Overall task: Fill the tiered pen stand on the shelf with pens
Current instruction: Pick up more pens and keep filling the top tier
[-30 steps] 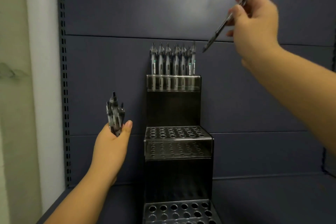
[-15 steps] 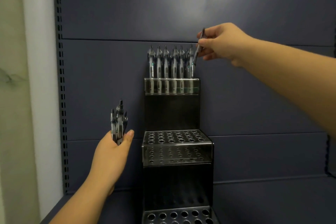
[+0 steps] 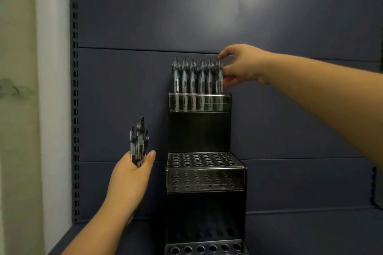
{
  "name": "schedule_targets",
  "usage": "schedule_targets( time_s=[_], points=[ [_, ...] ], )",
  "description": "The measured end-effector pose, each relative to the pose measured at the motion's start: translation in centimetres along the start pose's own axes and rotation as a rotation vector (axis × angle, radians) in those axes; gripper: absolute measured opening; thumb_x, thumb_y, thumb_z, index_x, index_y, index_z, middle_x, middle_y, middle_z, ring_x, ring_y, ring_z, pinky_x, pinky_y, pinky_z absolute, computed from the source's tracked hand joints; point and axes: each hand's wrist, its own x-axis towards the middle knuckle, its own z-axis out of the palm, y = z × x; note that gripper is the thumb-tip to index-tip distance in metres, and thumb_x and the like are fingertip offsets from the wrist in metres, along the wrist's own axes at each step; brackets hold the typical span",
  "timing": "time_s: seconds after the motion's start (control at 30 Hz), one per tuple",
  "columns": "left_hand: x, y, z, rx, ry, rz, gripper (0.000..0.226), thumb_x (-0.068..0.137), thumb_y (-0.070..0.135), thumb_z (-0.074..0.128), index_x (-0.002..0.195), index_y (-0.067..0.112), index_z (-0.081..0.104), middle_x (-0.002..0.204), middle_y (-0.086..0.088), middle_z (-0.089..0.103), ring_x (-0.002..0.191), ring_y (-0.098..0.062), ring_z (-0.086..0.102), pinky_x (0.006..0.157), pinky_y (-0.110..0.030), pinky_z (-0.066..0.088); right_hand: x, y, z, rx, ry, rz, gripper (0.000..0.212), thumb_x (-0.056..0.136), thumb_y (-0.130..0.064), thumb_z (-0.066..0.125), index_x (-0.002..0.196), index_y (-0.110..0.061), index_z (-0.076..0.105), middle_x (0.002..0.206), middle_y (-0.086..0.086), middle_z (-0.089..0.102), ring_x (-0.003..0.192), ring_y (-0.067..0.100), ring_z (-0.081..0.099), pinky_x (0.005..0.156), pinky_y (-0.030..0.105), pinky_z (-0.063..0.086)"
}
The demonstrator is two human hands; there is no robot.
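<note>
Shelf back panel (image 3: 207, 16): dark blue-grey, horizontal seams across it; fills most of the view.
Slotted upright (image 3: 75, 109): runs top to bottom along the panel's left edge, row of small slots.
Wall (image 3: 24, 109): pale, left of the upright.
Shelf floor (image 3: 300, 234): dark, low in view; the stand sits on it against the back panel.
Tiered pen stand (image 3: 200, 134): black, three steps rising toward the back. Top tier has a clear front and carries pens. Middle tier (image 3: 204, 159) shows rows of round holes, none filled. Bottom tier (image 3: 205, 248) is cut off by the frame edge; its visible holes are bare too.
Right forearm (image 3: 321, 105): reaches in from the right edge, up toward the top tier.
Left forearm (image 3: 99, 232): comes up from the bottom edge, left of the stand.
Row of pens (image 3: 192, 74): upright in the top tier, side by side, clear barrels, dark tips up. Exact count hard to tell; some may stand behind others.
Right hand (image 3: 241, 66): at the right end of the row, thumb and fingers pinched on the rightmost pen (image 3: 219, 76), which stands upright with its lower end down in the tier.
Left hand (image 3: 130, 178): held beside the middle tier, apart from the stand, fingers curled round a pen bundle.
Pen bundle (image 3: 139, 141): several pens, upright, tips above the fist.
</note>
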Motion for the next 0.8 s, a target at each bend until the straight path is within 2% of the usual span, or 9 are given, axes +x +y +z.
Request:
schedule_targets(
  time_s=[0.1, 0.17, 0.23, 0.33, 0.43, 0.53, 0.6, 0.7, 0.8],
  points=[
    [-0.1, 0.1, 0.1, -0.006, -0.002, 0.017, 0.039, 0.097, 0.036, 0.061, 0.071, 0.016, 0.038, 0.061, -0.003, 0.041, 0.058, -0.019, 0.042, 0.056, -0.035, 0.037, -0.3, 1.4, 0.3, 0.014, 0.031, -0.012, 0.019, 0.099, -0.003, 0.06, 0.112, -0.008, 0.048, 0.083, 0.015, 0.068, 0.059, 0.014, 0.072, 0.059, 0.03, 0.063],
    [-0.2, 0.1, 0.1, 0.001, -0.003, 0.025, 0.04, 0.097, 0.036, 0.061, 0.071, 0.017, 0.036, 0.061, -0.003, 0.04, 0.057, -0.019, 0.041, 0.055, -0.035, 0.036, -0.7, 2.4, 0.6, -0.063, 0.02, -0.053, 0.012, 0.099, -0.002, 0.061, 0.103, -0.008, 0.052, 0.078, 0.012, 0.07, 0.06, 0.012, 0.073, 0.067, 0.035, 0.065],
    [-0.2, 0.1, 0.2, -0.004, -0.008, 0.02, 0.041, 0.097, 0.036, 0.061, 0.071, 0.017, 0.036, 0.061, -0.002, 0.04, 0.057, -0.018, 0.04, 0.054, -0.035, 0.036, -1.0, 3.0, 1.0, -0.119, 0.057, -0.109, 0.011, 0.097, -0.004, 0.063, 0.097, -0.011, 0.055, 0.077, 0.008, 0.071, 0.065, 0.011, 0.073, 0.074, 0.037, 0.065],
    [-0.3, 0.1, 0.2, -0.012, -0.015, 0.004, 0.04, 0.096, 0.037, 0.061, 0.07, 0.018, 0.037, 0.061, 0.0, 0.04, 0.057, -0.018, 0.041, 0.055, -0.034, 0.036, -1.5, 3.5, 1.1, -0.229, 0.13, -0.148, 0.016, 0.095, -0.013, 0.07, 0.102, -0.015, 0.056, 0.088, 0.003, 0.073, 0.08, 0.015, 0.072, 0.075, 0.038, 0.059],
    [-0.3, 0.2, 0.2, -0.018, -0.018, -0.005, 0.04, 0.097, 0.037, 0.061, 0.07, 0.018, 0.037, 0.06, 0.0, 0.04, 0.057, -0.018, 0.041, 0.056, -0.035, 0.036, -2.4, 3.8, 1.1, -0.297, 0.262, -0.169, 0.015, 0.098, -0.017, 0.065, 0.105, -0.017, 0.052, 0.093, -0.003, 0.062, 0.083, 0.017, 0.061, 0.074, 0.033, 0.053],
    [-0.4, 0.5, 0.2, -0.034, -0.016, -0.013, 0.038, 0.096, 0.037, 0.061, 0.071, 0.017, 0.039, 0.062, -0.002, 0.041, 0.058, -0.018, 0.041, 0.055, -0.035, 0.037, -4.9, 3.4, 2.2, -0.159, 0.426, -0.282, 0.01, 0.099, -0.014, 0.057, 0.103, -0.017, 0.048, 0.086, -0.009, 0.051, 0.071, 0.008, 0.048, 0.063, 0.02, 0.041],
    [-0.6, 0.7, 0.1, -0.051, -0.017, -0.017, 0.037, 0.096, 0.038, 0.06, 0.072, 0.018, 0.041, 0.062, -0.002, 0.043, 0.058, -0.018, 0.042, 0.056, -0.036, 0.037, -7.4, 2.7, 4.0, -0.094, 0.46, -0.411, 0.011, 0.097, -0.012, 0.058, 0.099, -0.018, 0.049, 0.086, -0.007, 0.051, 0.069, 0.005, 0.047, 0.062, 0.016, 0.039],
    [-0.8, 1.1, 0.0, -0.059, -0.008, -0.011, 0.035, 0.096, 0.038, 0.06, 0.074, 0.017, 0.044, 0.064, -0.003, 0.046, 0.06, -0.018, 0.046, 0.057, -0.035, 0.039, -10.8, 1.9, 7.9, -0.222, 0.301, -0.54, 0.011, 0.093, -0.024, 0.066, 0.097, -0.025, 0.056, 0.086, -0.013, 0.056, 0.071, 0.001, 0.051, 0.065, 0.016, 0.041],
    [-1.0, 1.7, 0.0, -0.003, 0.012, 0.057, 0.03, 0.097, 0.036, 0.059, 0.078, 0.015, 0.051, 0.068, -0.005, 0.052, 0.063, -0.018, 0.05, 0.056, -0.033, 0.038, -12.7, 1.0, 11.5, -0.351, 0.019, -0.443, 0.034, 0.092, -0.05, 0.066, 0.118, -0.028, 0.064, 0.095, -0.015, 0.065, 0.076, -0.002, 0.057, 0.073, 0.022, 0.053]
  ],
)
